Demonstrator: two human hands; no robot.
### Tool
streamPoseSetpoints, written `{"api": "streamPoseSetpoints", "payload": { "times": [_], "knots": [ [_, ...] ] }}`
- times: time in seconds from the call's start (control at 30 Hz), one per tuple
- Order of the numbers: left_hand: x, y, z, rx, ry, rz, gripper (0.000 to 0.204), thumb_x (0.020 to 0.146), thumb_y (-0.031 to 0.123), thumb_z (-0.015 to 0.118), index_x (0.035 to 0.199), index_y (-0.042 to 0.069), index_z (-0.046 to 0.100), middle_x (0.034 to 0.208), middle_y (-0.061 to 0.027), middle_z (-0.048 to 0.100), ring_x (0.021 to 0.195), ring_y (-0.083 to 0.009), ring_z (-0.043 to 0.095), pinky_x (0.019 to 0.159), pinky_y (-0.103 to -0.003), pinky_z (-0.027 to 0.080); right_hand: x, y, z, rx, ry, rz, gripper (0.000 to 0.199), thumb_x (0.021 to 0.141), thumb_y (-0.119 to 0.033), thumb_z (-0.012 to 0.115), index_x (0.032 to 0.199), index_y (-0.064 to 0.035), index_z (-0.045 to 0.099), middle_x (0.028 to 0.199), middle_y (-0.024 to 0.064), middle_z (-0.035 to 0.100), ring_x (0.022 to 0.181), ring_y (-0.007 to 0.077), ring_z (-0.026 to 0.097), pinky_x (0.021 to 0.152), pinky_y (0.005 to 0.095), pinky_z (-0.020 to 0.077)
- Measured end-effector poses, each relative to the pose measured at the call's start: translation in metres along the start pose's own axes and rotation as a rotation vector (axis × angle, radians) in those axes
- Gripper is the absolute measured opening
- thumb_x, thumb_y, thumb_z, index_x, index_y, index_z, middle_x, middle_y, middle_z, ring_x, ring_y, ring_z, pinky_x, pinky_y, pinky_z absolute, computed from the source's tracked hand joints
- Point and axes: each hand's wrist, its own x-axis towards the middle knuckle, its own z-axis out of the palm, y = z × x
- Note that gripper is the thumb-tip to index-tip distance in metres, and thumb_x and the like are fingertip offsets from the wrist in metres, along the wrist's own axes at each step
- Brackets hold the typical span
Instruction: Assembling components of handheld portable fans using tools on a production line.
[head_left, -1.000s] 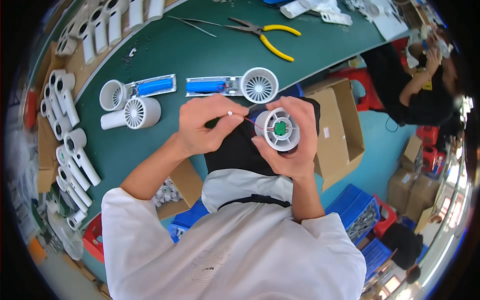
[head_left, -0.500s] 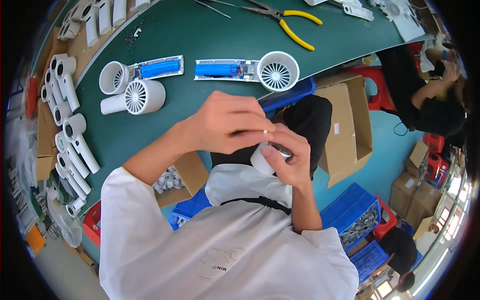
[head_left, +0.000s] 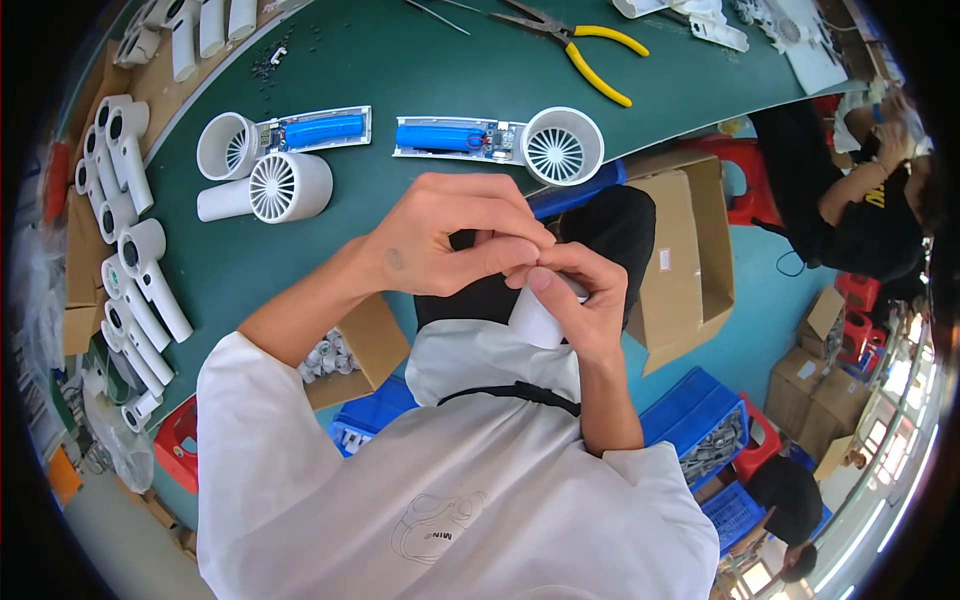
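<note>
In front of my lap, my right hand (head_left: pixel 588 295) is closed round a white cylindrical fan housing (head_left: pixel 537 320), largely covered by the fingers. My left hand (head_left: pixel 462 240) pinches thumb and fingers together just over it, its fingertips touching those of my right hand. What lies in that pinch is hidden. On the green table beyond are two opened handheld fans, a left one (head_left: pixel 226 146) and a right one (head_left: pixel 563 147), each with a blue battery and a circuit board showing in the handle. A closed white handheld fan (head_left: pixel 290 188) lies by the left one.
Yellow-handled pliers (head_left: pixel 590 60) and tweezers (head_left: pixel 440 16) lie at the table's far side, small dark screws (head_left: pixel 268 68) at far left. Several white fans (head_left: pixel 125 150) line the left edge. Cardboard boxes (head_left: pixel 690 260) and blue crates (head_left: pixel 700 410) flank me; another person (head_left: pixel 840 190) sits at right.
My left hand has turned so its thumb shows, pressed toward the fingertips. A tiny white bit seen at its fingertips before is now out of sight. The housing is still in my right hand.
</note>
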Motion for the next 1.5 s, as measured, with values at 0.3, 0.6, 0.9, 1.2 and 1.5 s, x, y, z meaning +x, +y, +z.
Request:
{"api": "streamPoseSetpoints", "payload": {
  "times": [0.3,0.6,0.9,1.2,1.5],
  "knots": [
    [0.002,-0.005,0.002,0.003,-0.004,0.036,0.02,0.079,0.001,0.073,0.099,0.001,0.073,0.086,-0.01,0.067,0.073,-0.02,0.064,0.061,-0.028,0.052,0.004,-0.006,0.0,0.164,0.034,0.072,0.012,0.092,-0.005,0.058,0.094,0.0051,0.064,0.077,0.0144,0.068,0.071,0.0176,0.065,0.065,0.0281,0.0515],
    [0.006,0.0,-0.007,0.339,0.175,0.175,0.036,0.075,0.01,0.075,0.106,-0.005,0.067,0.093,-0.0156,0.068,0.077,-0.0236,0.064,0.066,-0.032,0.052,0.002,-0.005,0.0,0.173,0.03,0.022,0.008,0.091,-0.004,0.062,0.096,0.0028,0.062,0.078,0.0125,0.068,0.068,0.0132,0.064,0.061,0.0241,0.049],
    [0.065,0.032,-0.017,0.776,-0.191,-0.365,0.068,0.071,0.022,0.079,0.131,0.007,0.051,0.11,-0.0153,0.061,0.094,-0.0354,0.06,0.087,-0.039,0.049,0.012,0.001,-0.013,0.215,0.044,0.0,0.009,0.092,-0.007,0.059,0.095,0.0015,0.058,0.071,0.0101,0.064,0.07,0.0186,0.065,0.064,0.0289,0.0509],
    [0.069,0.026,-0.019,-0.334,0.289,-0.435,0.071,0.084,0.035,0.075,0.134,0.005,0.036,0.094,-0.0096,0.056,0.061,-0.0132,0.056,0.049,-0.028,0.05,0.03,-0.035,-0.01,0.346,0.137,-0.087,0.009,0.09,-0.007,0.058,0.093,0.0019,0.058,0.066,0.0114,0.061,0.067,0.0237,0.066,0.063,0.0322,0.0518],
    [0.053,0.009,-0.008,-0.681,0.395,-0.347,0.066,0.093,0.047,0.058,0.14,0.008,0.033,0.114,-0.0125,0.055,0.089,-0.0172,0.056,0.073,-0.033,0.05,0.021,-0.046,0.004,0.513,-0.038,0.216,0.011,0.089,-0.01,0.062,0.09,-0.0001,0.057,0.078,0.0153,0.065,0.066,0.0225,0.067,0.061,0.0316,0.0542]
  ]
}}
